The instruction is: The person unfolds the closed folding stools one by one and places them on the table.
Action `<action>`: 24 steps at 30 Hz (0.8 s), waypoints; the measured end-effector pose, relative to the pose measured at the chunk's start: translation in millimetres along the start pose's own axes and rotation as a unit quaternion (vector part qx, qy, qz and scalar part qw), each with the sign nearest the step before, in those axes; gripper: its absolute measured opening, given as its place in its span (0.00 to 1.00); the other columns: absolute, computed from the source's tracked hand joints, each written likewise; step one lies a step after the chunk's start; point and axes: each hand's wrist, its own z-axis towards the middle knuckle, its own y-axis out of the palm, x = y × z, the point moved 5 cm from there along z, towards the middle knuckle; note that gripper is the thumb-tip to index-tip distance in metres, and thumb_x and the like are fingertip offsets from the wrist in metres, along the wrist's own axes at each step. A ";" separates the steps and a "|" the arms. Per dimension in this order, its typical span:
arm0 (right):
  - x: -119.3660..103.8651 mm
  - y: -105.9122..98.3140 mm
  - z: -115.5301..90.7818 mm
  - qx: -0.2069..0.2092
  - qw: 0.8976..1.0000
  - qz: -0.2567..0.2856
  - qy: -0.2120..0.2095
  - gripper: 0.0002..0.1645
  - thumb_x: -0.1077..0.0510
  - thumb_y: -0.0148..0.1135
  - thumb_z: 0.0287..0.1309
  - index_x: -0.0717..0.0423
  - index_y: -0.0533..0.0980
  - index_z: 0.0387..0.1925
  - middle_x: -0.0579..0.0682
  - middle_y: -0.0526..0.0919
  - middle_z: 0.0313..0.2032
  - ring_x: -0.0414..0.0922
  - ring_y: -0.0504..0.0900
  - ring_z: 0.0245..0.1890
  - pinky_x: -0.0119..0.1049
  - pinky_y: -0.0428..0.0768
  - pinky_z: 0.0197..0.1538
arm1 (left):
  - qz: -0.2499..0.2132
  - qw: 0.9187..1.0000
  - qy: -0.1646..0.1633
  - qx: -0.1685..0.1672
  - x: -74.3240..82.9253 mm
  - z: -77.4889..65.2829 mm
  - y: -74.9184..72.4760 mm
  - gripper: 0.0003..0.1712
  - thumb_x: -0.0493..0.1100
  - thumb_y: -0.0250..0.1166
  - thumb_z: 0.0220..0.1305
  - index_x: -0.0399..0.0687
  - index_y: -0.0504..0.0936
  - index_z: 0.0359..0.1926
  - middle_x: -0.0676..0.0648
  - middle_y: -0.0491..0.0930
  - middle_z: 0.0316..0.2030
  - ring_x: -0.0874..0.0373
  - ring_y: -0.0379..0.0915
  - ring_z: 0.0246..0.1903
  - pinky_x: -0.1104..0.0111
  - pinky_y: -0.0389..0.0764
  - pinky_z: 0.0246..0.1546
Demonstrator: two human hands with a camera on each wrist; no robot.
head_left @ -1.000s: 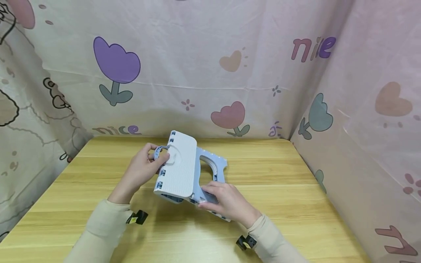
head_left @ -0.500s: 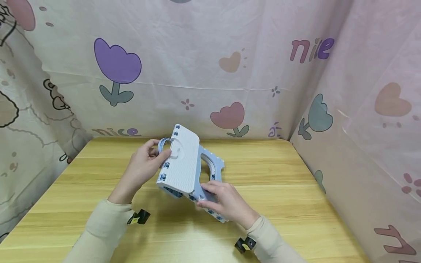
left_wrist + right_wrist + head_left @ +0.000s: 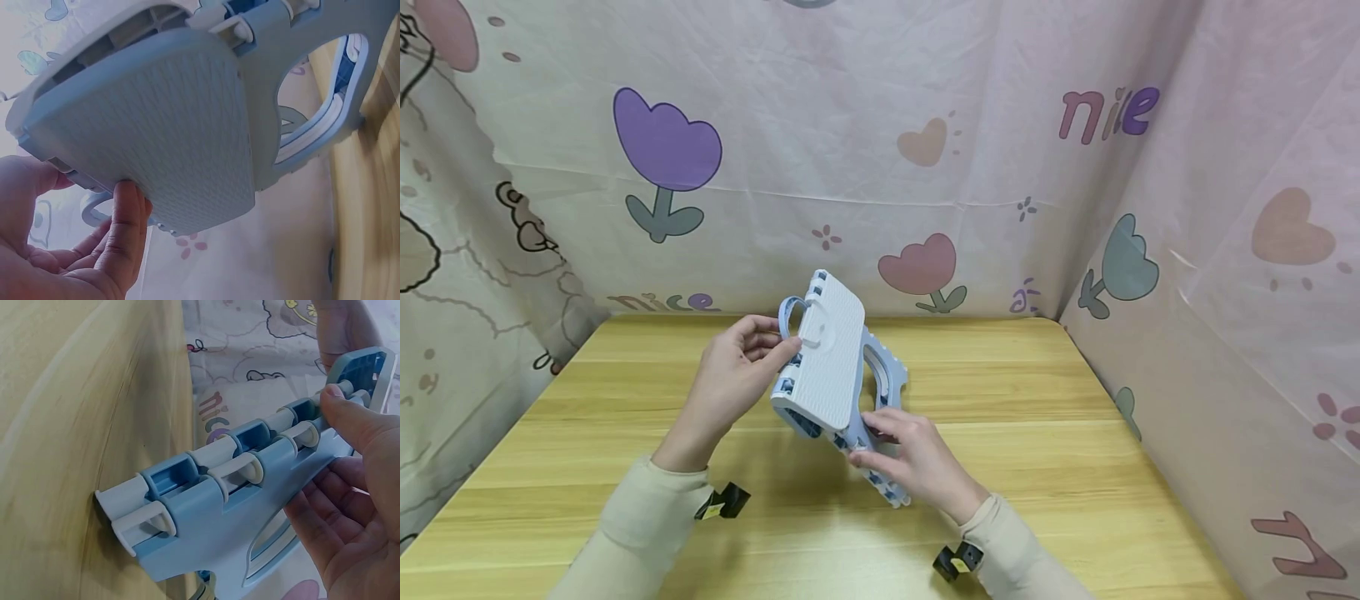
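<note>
Stool (image 3: 833, 358) (tilted) in right grip (image 3: 919, 458)

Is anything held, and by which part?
A blue-and-white plastic folding stool: the left hand pinches the edge of its white textured panel beside the blue loop handle; the right hand grips its blue leg panel near the hinges.

folding stool (image 3: 831, 367) has been tipped more steeply above table (image 3: 1037, 433) | its top corner has been raised farther past table's back edge | loop handle (image 3: 783, 321) and left hand (image 3: 730, 362) have been carried rightward over table
</note>
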 end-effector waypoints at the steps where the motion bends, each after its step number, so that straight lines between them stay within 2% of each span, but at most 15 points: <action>1: 0.3 0.1 0.2 0.000 1.000 0.009 0.005 0.36 0.49 0.77 0.64 0.64 0.79 0.67 0.56 0.88 0.59 0.50 0.91 0.55 0.30 0.88 0.56 | -0.003 1.000 0.002 0.002 1.0 -0.5 0.4 0.28 0.57 0.69 0.74 0.43 0.79 0.63 0.40 0.87 0.53 0.57 0.85 0.46 0.76 0.86 0.44; 5: 1.3 0.7 1.1 0.004 0.999 0.041 0.022 0.36 0.51 0.78 0.63 0.66 0.79 0.67 0.57 0.88 0.59 0.51 0.91 0.55 0.29 0.87 0.57 | -0.012 1.000 0.015 0.012 5.3 -3.2 2.7 0.25 0.57 0.71 0.73 0.41 0.82 0.57 0.41 0.86 0.52 0.54 0.84 0.49 0.77 0.86 0.44; 9: 2.8 1.7 2.1 0.009 0.998 0.062 0.027 0.36 0.54 0.78 0.62 0.66 0.79 0.67 0.58 0.88 0.58 0.52 0.91 0.56 0.30 0.87 0.57 | -0.009 0.999 0.025 0.017 8.9 -5.6 5.5 0.24 0.59 0.72 0.72 0.44 0.85 0.53 0.43 0.87 0.52 0.53 0.83 0.53 0.75 0.85 0.45; 13: 5.1 2.5 2.7 0.013 0.996 0.085 0.026 0.35 0.57 0.77 0.63 0.66 0.78 0.68 0.58 0.87 0.59 0.53 0.90 0.57 0.30 0.87 0.59 | -0.018 0.999 0.036 0.009 13.6 -7.2 9.8 0.24 0.59 0.71 0.72 0.46 0.86 0.55 0.44 0.87 0.54 0.53 0.82 0.56 0.75 0.84 0.48; 18: 7.3 3.6 3.2 0.012 0.993 0.114 0.027 0.34 0.59 0.75 0.64 0.65 0.77 0.69 0.60 0.85 0.64 0.56 0.88 0.60 0.31 0.86 0.61 | -0.050 0.997 0.054 -0.009 20.7 -9.2 15.9 0.24 0.56 0.71 0.73 0.43 0.84 0.59 0.43 0.85 0.57 0.52 0.81 0.57 0.77 0.86 0.54; 24: 9.5 5.0 4.5 0.012 0.988 0.146 0.040 0.34 0.61 0.75 0.65 0.65 0.77 0.70 0.60 0.84 0.64 0.57 0.87 0.62 0.33 0.86 0.61 | -0.068 0.994 0.082 -0.019 29.2 -11.8 22.2 0.24 0.51 0.71 0.74 0.42 0.83 0.62 0.41 0.83 0.59 0.51 0.81 0.59 0.74 0.87 0.57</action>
